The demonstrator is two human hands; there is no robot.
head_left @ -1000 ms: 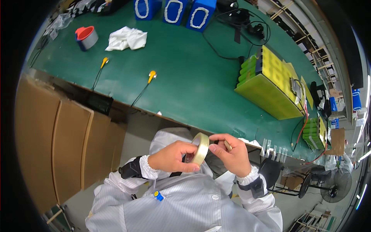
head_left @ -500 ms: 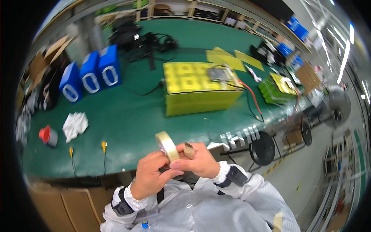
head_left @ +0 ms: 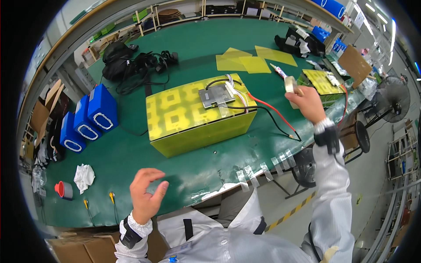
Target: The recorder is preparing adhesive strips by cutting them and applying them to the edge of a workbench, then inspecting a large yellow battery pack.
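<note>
Spreading across the view, a green counter (head_left: 118,158) carries a big yellow-panelled battery pack (head_left: 188,105), taken here as the clock's centre. Three blue blocks (head_left: 87,118) stand at 9 o'clock, and a smaller green-celled battery pack (head_left: 315,79) sits between 2 and 3. Thin yellow sheets (head_left: 256,65) lie at 1. The left hand (head_left: 144,193) is raised at 7, empty, thumb and curved fingers well parted. The right hand (head_left: 309,104), at 3, has its fingers folded in a grip. A grey module (head_left: 215,95) sits atop the big pack; a crumpled white cloth (head_left: 84,177) lies at 8. Gripped by the right hand, a pale tape roll (head_left: 289,83) appears at 9 o'clock from the smaller pack. Clear tape strips (head_left: 265,172) hang from the counter's edge between 4 and 5.
</note>
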